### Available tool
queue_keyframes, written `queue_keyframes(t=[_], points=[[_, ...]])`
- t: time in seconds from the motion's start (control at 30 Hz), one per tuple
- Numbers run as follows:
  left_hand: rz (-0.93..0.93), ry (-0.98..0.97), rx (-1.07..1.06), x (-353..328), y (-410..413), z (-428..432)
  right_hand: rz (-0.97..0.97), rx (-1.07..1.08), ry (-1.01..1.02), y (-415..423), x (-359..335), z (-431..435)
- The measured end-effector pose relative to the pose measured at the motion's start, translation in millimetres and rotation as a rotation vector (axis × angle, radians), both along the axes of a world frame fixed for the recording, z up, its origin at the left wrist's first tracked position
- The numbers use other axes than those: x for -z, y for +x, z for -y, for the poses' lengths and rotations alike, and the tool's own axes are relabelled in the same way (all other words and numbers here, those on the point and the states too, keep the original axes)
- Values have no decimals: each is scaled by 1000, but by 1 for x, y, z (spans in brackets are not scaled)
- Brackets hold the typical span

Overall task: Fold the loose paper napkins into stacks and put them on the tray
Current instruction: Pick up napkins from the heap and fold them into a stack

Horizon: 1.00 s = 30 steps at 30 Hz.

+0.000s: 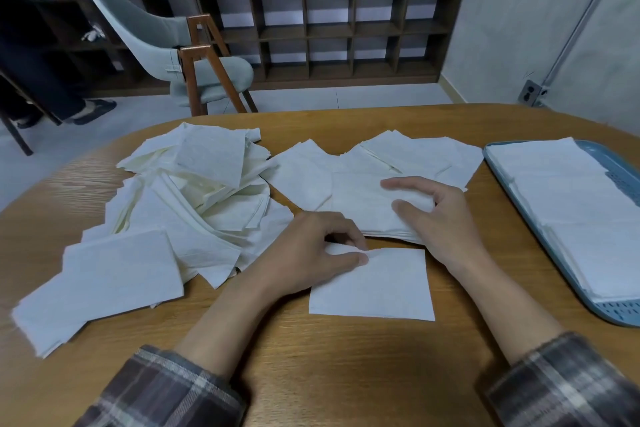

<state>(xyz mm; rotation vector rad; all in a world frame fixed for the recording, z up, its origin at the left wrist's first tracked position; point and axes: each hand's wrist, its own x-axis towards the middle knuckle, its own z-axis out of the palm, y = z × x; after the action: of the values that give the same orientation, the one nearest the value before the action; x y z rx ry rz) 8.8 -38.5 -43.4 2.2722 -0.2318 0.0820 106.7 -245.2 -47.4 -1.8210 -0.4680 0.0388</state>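
— Which sheet is being worked?

— The single napkin (377, 284) lying flat on the table (311, 367), straight in front of the person. The left hand (311, 253) pinches its far left corner between thumb and forefinger, the corner barely lifted.

— And the other hand?

— The right hand (440, 218) holds the folded stack (360, 208) just behind that sheet, fingers bent over its right end and thumb on top. (Whether any fingertips reach under the edge, I can't tell.)

— So how would you do the fold properly?

— Carry the pinched corner across to meet the opposite one, line the edges up before pressing, then run a flat finger along the crease. Thin paper slides, so I'd bring the right hand over to pin the far side first.

— How does the sheet lie?

— Nearly square, a touch wider than deep, so its long axis runs left to right, roughly along the table's near edge and turned slightly clockwise. The stack behind runs the same way.

— Then?

— It goes on the stack, and the stack goes to the tray (498, 166) on the right, which already carries folded napkins. The pile (194, 191) on the left looks large, so I'd judge plenty remains.
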Motion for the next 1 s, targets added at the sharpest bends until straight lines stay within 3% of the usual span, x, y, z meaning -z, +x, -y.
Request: queue_keyframes(t=[0.4,0.53,0.7,0.8,1.0], points=[[-30,-138,46,-7,-4,3,-19,-29,39,0,-2,0],[-20,-342,-46,-16,-5,-3,-160,-90,206,0,-6,-1],[33,-456,-234,-23,-3,-4,-317,-230,318,-2,-4,-2],[-18,-433,-254,-22,-1,-6,-292,-235,297,-5,-6,-4],[-148,-196,-53,-14,-3,1,-251,-174,251,-7,-11,-5]])
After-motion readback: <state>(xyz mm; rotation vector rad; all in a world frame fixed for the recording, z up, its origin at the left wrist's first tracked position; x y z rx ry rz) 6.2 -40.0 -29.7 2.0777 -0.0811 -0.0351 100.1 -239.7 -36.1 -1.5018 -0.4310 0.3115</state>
